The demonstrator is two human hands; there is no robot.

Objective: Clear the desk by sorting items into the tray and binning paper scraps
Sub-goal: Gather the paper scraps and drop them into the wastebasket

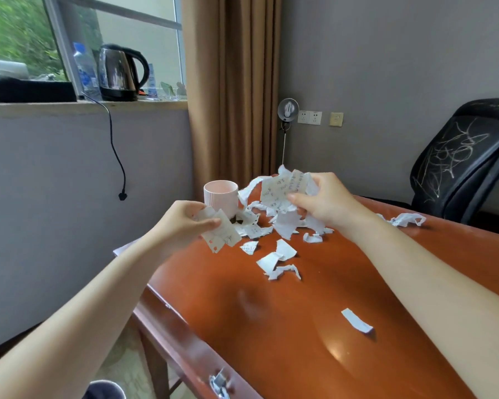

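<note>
A metal drawer pull (220,385) glints on the near edge of the red-brown desk (271,335), with both bare forearms reaching in past it. Further up the glossy top, 1 lone white strip (357,320) lies toward the right, well apart from the rest. Beyond it, a few torn curls (274,259) lie near mid-desk. The left hand (182,223) is at the desk's left edge, thumb and fingers curled and pinching 2 or 3 written-on scraps (221,234) held off the wood. The right hand (326,203), higher and to the right, has its fingers closed round a thick wad (283,187) of handwritten paper, held above the main pile (260,227) of torn paper that litters the far part of the desk. A pale pink ribbed cup (221,197) stands upright just beside that pile, at the far left corner. 1 more crumpled piece (406,219) lies off to the right near the far edge. Behind the desk are a black chair (461,168) with pale scribbles on its back, a brown curtain (231,82) and wall sockets (309,117). On the windowsill at far left sit a kettle (118,73) and a water bottle (85,70).
</note>
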